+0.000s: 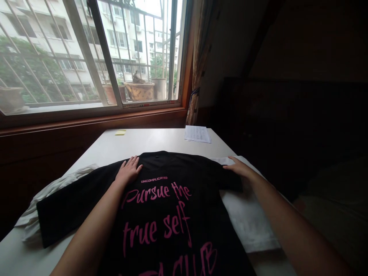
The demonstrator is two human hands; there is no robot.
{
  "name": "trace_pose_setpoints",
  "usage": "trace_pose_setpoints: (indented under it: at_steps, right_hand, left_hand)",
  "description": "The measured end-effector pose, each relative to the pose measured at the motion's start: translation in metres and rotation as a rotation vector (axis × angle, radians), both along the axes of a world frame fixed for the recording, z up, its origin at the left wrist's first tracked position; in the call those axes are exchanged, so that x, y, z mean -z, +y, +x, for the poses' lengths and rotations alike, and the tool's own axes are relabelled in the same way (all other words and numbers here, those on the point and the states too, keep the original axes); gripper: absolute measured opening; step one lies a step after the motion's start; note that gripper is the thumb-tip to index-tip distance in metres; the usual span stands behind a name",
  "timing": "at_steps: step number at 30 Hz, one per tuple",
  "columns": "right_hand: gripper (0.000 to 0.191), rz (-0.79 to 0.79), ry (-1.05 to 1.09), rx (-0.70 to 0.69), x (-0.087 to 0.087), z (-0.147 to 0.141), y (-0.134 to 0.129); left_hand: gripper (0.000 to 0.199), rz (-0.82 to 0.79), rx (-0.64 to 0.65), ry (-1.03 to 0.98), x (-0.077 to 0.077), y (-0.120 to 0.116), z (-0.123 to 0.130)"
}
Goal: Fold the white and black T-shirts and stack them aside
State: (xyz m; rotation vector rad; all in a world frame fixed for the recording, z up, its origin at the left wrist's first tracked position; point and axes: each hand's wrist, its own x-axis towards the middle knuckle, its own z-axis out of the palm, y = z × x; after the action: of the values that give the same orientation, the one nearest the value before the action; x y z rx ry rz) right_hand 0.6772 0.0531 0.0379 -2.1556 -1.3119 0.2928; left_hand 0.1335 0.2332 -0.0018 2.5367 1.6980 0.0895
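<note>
The black shirt (205,214) could be creased if the flatly spread left hand (128,171) is dragged, while the right hand (239,168)'s grip cannot be told.

White tbl (149,138) carried blk shirt (207,214), spread w/ pink txt up, neck twd far end, lower part out of frame. Crumpled pale cloth (30,214) lay L of blk shirt, partly under its L sleeve (77,199). White cloth (247,224) lay R of blk shirt, partly under R sleeve (234,181). Beyond blk shirt, apart from it: yellow notes (120,132) far L, printed papers (197,134) far R.
</note>
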Motion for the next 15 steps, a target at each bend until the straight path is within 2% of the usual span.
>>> trace_pose_setpoints:
  at_steps: [5,10,15]
  right_hand:
    - [0.094,0.128,0.142,0.004,-0.007,0.004,0.008]
    - [0.09,0.402,0.155,0.041,-0.011,0.015,0.012]
    - [0.086,0.433,0.231,0.149,0.001,0.012,0.014]
  left_hand:
    - [0.071,-0.016,-0.004,0.007,0.0,0.001,0.0]
    - [0.071,-0.018,-0.013,0.009,0.001,0.002,0.0]
    - [0.071,-0.021,-0.014,0.01,0.001,0.002,0.0]
